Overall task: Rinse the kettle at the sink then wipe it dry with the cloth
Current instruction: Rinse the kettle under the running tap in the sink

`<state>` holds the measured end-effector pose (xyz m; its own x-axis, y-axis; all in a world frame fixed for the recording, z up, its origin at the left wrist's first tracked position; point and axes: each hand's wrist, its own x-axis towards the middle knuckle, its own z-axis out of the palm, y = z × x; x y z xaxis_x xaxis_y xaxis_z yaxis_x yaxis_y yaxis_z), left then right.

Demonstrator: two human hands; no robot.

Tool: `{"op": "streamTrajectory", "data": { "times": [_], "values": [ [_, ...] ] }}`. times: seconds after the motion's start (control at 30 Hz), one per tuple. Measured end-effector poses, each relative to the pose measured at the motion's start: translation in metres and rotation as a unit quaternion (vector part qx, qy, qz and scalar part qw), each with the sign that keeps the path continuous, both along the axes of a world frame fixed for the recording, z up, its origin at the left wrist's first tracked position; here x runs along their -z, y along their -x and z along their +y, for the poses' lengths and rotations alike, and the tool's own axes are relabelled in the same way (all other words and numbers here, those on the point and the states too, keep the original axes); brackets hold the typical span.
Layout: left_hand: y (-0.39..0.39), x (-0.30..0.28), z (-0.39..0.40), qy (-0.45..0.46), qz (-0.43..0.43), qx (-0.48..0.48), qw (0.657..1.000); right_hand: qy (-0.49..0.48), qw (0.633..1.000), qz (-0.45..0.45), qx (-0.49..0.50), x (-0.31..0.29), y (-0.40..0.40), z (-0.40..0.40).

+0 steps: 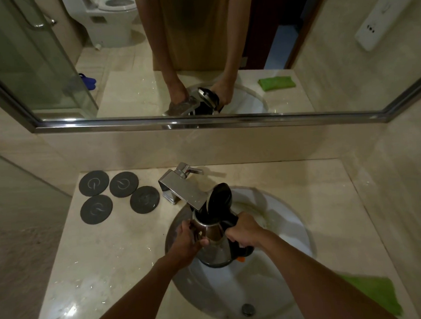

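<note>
Steel-bodied kettle with a black handle and raised black lid (214, 234) sits over the white oval sink (293, 225), its mouth under the square chrome tap (181, 187). The right hand (243, 230) grips the handle; the left hand (188, 242) curls round the body. Four dark round coasters (116, 194) lie far left, a green cloth (377, 292) near right

The kettle (213, 242) stands in the sink (293, 233), its mouth under the faucet (181, 189) behind it. Four coasters (120, 194) lie on the bench (107, 257) to the left; the cloth (377, 294) lies on the right.
</note>
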<state>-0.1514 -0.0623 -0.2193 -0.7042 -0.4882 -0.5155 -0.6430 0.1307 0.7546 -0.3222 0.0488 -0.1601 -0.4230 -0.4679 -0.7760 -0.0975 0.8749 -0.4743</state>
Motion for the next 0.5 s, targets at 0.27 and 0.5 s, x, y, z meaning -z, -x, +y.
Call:
{"op": "streamTrajectory", "data": {
  "times": [0.27, 0.5],
  "values": [
    [-0.0015, -0.0002, -0.0020, 0.000, -0.017, -0.013, 1.000, 0.002, 1.000, -0.006, -0.011, -0.0049, -0.0030, -0.0036],
    [-0.0040, -0.0009, -0.0054, -0.002, 0.001, -0.011, 1.000, -0.004, 1.000, 0.002, -0.018, -0.0063, -0.0037, -0.0092]
  ]
}}
